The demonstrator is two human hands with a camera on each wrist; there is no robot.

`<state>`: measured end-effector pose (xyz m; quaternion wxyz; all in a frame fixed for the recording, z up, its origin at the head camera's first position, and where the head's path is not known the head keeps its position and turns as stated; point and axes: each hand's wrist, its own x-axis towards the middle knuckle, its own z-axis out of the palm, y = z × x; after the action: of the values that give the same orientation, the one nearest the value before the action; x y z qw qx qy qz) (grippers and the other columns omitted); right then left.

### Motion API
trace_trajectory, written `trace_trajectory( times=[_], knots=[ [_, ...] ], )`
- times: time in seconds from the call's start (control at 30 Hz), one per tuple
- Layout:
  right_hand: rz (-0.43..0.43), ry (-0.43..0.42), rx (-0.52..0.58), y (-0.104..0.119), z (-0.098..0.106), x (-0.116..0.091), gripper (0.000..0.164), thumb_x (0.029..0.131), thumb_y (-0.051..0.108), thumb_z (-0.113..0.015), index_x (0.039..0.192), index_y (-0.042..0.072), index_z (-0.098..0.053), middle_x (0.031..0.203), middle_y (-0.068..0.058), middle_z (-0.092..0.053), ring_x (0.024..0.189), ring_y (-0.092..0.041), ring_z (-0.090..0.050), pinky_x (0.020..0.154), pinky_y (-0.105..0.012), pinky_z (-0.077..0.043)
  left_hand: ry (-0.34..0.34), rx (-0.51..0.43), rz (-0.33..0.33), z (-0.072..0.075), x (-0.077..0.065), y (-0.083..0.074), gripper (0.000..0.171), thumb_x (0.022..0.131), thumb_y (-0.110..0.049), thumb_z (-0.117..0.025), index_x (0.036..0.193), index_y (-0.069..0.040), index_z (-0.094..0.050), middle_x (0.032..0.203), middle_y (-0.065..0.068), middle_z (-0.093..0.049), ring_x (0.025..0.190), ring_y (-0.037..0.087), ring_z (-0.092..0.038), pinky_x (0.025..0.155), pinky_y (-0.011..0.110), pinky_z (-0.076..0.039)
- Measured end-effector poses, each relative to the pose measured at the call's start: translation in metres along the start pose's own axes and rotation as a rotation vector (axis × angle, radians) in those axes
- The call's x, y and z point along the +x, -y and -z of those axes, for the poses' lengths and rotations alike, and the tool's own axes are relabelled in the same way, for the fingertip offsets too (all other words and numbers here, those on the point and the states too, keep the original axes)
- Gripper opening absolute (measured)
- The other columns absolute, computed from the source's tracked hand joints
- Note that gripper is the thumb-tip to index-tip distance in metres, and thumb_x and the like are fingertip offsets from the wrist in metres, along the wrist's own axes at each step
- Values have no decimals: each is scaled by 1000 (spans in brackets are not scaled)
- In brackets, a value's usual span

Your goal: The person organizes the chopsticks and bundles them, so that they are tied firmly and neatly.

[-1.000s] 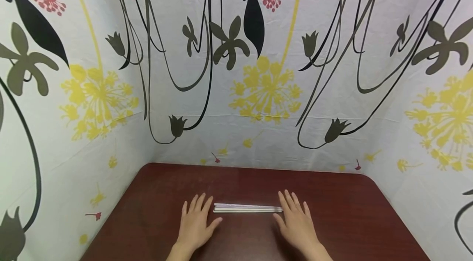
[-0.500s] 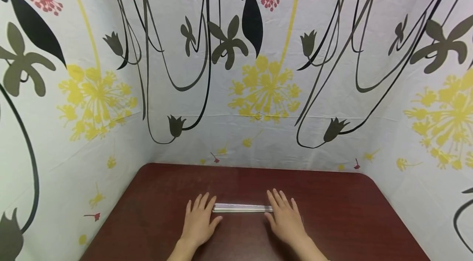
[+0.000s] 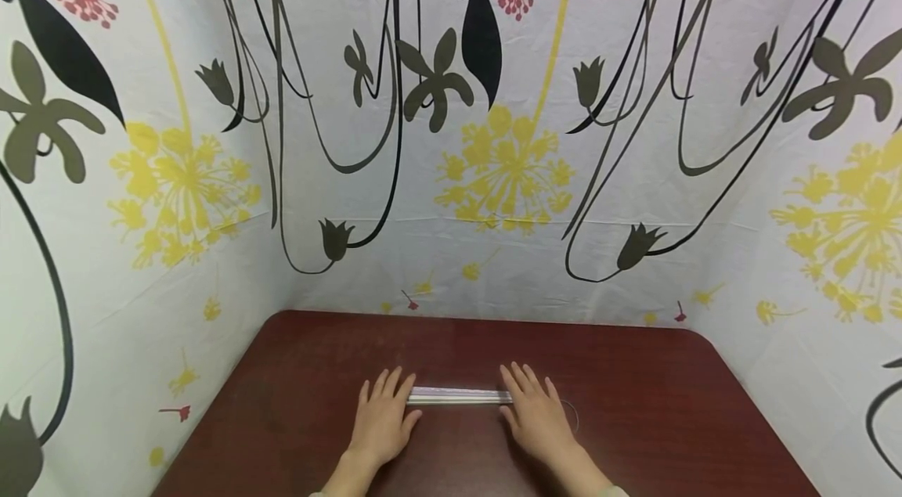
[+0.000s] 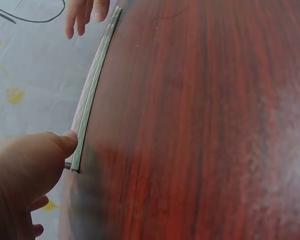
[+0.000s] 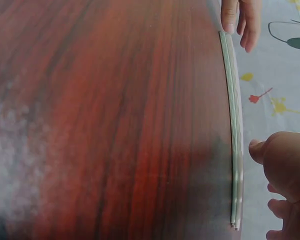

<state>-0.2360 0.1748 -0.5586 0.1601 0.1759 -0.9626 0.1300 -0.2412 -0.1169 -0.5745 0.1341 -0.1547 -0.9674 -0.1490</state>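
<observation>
A slim bundle of long pale strips (image 3: 458, 396), whitish with a green tint, lies crosswise on the brown table. Over its left end my left hand (image 3: 381, 420) spreads its fingers; in the left wrist view the thumb (image 4: 66, 142) overlaps the strips near their end. My right hand (image 3: 538, 412) hovers at the other end with straight fingers, hiding that end in the head view. Seen from the right wrist, the right thumb (image 5: 257, 150) is a little apart from the strips (image 5: 233, 125). A thin cord (image 3: 576, 417) curves out beside the right hand.
The dark red-brown wooden table (image 3: 669, 403) has rounded far corners. White cloth (image 3: 451, 278) printed with flowers and stems hangs behind it and along both sides.
My right hand has moved left along the strips, covering more of their right end, and the thin cord now shows beside it. My left hand has shifted slightly right.
</observation>
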Motion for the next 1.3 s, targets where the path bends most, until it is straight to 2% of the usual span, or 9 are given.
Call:
trace_trajectory(
  times=[0.27, 0.63, 0.93, 1.13, 1.3],
  knots=[
    [-3, 30, 18, -1, -7, 3, 66, 91, 24, -74, 148, 6, -48, 148, -20, -51, 137, -42, -46, 107, -68, -33, 48, -19, -11, -5, 4, -4, 59, 93, -34, -71, 144, -10, -54, 150, 20, -46, 140, 45, -40, 109, 69, -28],
    [0, 96, 23, 1, -19, 8, 62, 93, 25, -71, 148, 7, -48, 149, -20, -50, 138, -41, -46, 107, -66, -34, 56, -29, -28, -9, 10, -5, 56, 94, -34, -70, 143, -11, -55, 149, 20, -48, 139, 44, -41, 108, 68, -29],
    [29, 84, 28, 8, -23, 16, 58, 94, 22, -69, 147, 6, -49, 147, -17, -52, 137, -39, -47, 107, -65, -36, 96, 14, -37, -13, 14, -5, 47, 98, -31, -64, 141, -12, -58, 146, 15, -52, 140, 41, -42, 111, 64, -29],
    [54, 61, 33, 11, -27, 20, 51, 94, 17, -69, 141, 6, -56, 136, -16, -62, 128, -38, -57, 104, -63, -40, 83, 49, -56, -11, 14, -8, 40, 99, -28, -63, 135, -11, -62, 141, 15, -57, 134, 38, -49, 111, 60, -32],
    [103, 32, -2, 13, -30, 23, 44, 93, 15, -69, 134, 3, -61, 130, -17, -65, 121, -38, -62, 101, -58, -45, 57, 106, -102, -12, 16, -7, 36, 98, -25, -63, 131, -8, -64, 137, 14, -60, 130, 36, -53, 111, 56, -36]
  ],
)
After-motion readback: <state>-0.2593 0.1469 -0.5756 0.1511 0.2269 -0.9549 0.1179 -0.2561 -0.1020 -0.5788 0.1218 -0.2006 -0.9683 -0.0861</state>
